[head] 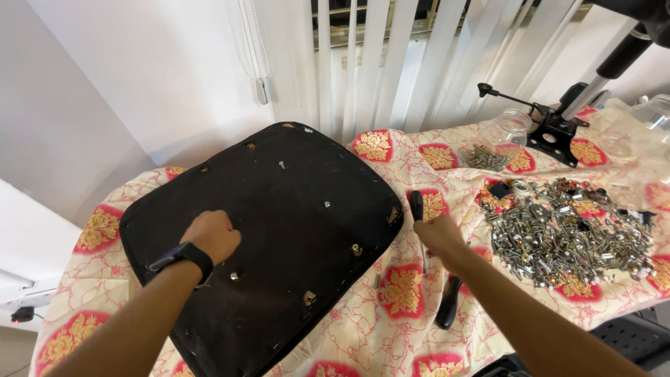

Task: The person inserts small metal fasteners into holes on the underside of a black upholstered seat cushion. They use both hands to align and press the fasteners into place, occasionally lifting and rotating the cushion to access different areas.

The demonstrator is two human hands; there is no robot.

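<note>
The left hand (211, 234) rests fisted on the black seat pad (279, 230), holding nothing. At its three o'clock, the right hand (438, 234) has its grip closed on a screwdriver (417, 209) over the bench (405, 307). Pressing the pad flat seems wise, with the screw pile (565, 234) at the screwdriver's three o'clock.

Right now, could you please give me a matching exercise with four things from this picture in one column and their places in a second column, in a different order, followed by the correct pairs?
Things:
1. left hand
2. right hand
3. pile of screws and bolts
4. glass jar

Places:
A. spread on the patterned cloth, right of the right hand
B. resting as a fist on the black seat cushion
C. far side of the table, beside the black chair mechanism
D. gripping a black-handled screwdriver beside the cushion's right edge

Pairs: 1-B, 2-D, 3-A, 4-C
</note>
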